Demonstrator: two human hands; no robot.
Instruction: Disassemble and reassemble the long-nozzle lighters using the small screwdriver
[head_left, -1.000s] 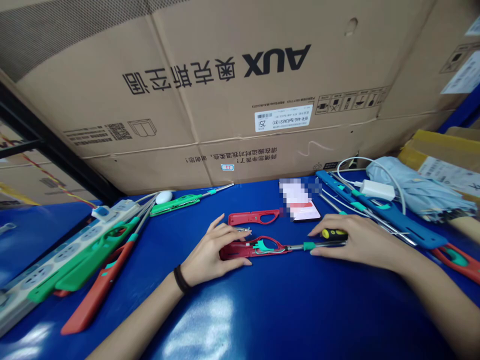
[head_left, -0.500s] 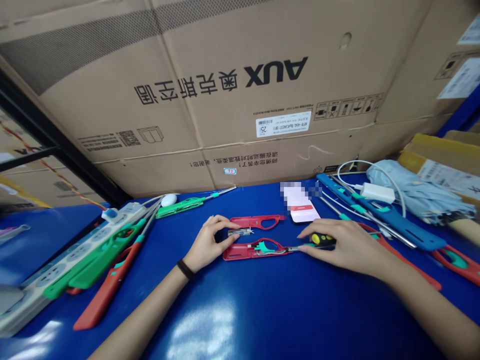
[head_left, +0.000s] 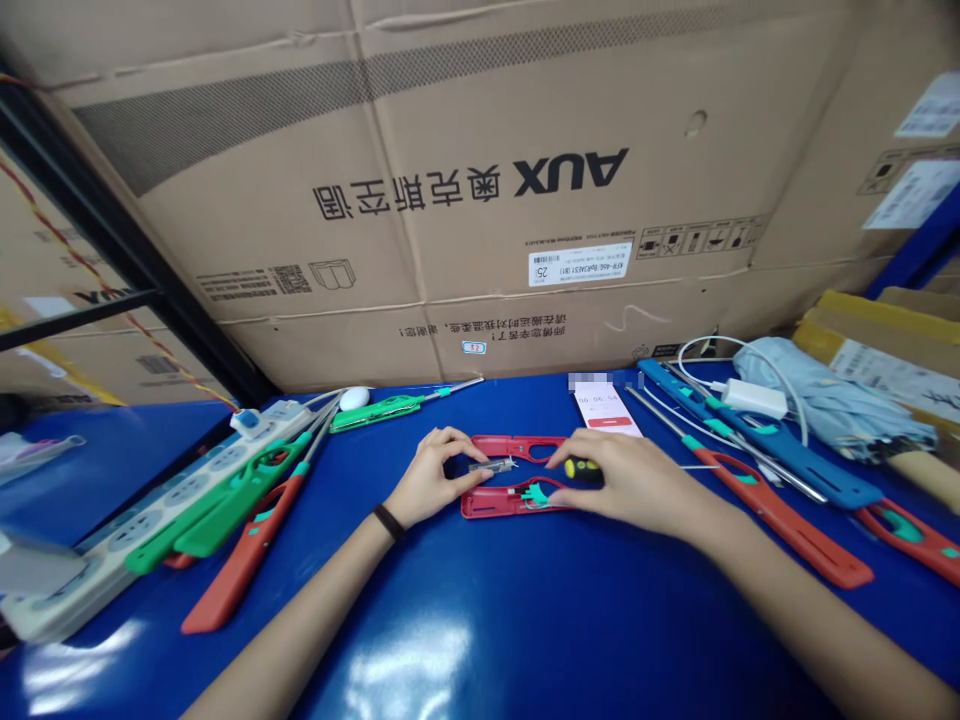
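Note:
Between the thumb and fingers of my left hand (head_left: 439,468) is a small clear fuel tank (head_left: 491,467) with a thin white lead at its right end. My right hand (head_left: 622,475) grips a screwdriver (head_left: 582,469) by its black-and-yellow handle, and its shaft pokes out to the right behind the hand. Two red halves of a long-nosed lighter's casing lie on the table: the upper half (head_left: 499,447) behind the tank, and the lower half (head_left: 491,502) nearer me, with a green trigger (head_left: 535,493) and wiring inside. My right hand covers the right end of the lower half.
Green lighters (head_left: 225,500) and a red one (head_left: 244,560) lie by a power strip (head_left: 154,510) at left. At right are blue lighters (head_left: 795,450), another red lighter (head_left: 795,520) and a white charger (head_left: 754,398). A phone (head_left: 604,405) stands before a large carton (head_left: 450,110).
My right hand with the screwdriver has moved left, over the lower half's right end. My left hand still holds the tank. The view has shifted slightly.

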